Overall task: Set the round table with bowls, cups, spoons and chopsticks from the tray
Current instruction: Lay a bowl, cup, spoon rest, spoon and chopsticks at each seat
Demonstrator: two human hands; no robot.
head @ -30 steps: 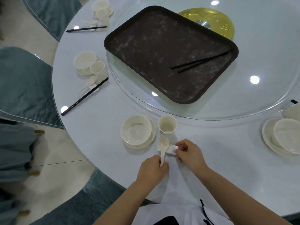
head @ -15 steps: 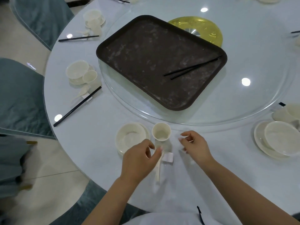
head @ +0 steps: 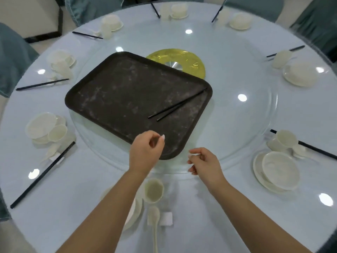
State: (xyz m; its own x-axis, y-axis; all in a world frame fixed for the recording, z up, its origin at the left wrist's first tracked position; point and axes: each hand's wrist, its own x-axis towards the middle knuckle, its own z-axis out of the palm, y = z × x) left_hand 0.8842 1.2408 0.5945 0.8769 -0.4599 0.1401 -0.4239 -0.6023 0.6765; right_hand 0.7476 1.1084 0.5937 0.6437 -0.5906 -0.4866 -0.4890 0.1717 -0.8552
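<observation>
Head view, single frame. Your left hand is raised over the near corner of the tray, fingers loosely curled, thumb and forefinger apart, nothing held. Your right hand hovers just right of that corner, over the rim of the glass turntable, fingers half curled, empty.

The tray is dark brown and lies skewed on the turntable, its far edge covering part of a gold centre disc. One pair of black chopsticks lies on its right part, tips toward the near left; the rest of the tray is bare.

Near place setting, under your forearms: a cup upright, a bowl on a plate mostly hidden by your left forearm, a spoon with its bowl against a small white rest, handle pointing toward you.

Around the surface, left side: a bowl with a cup and black chopsticks on a rest; farther left, more blurred settings. Right side: a bowl on a plate, a cup and chopsticks. Far settings are blurred. Teal-covered chairs ring the surface.

Your left forearm blocks the near bowl; nothing lies between your hands and the chopsticks on the tray.
</observation>
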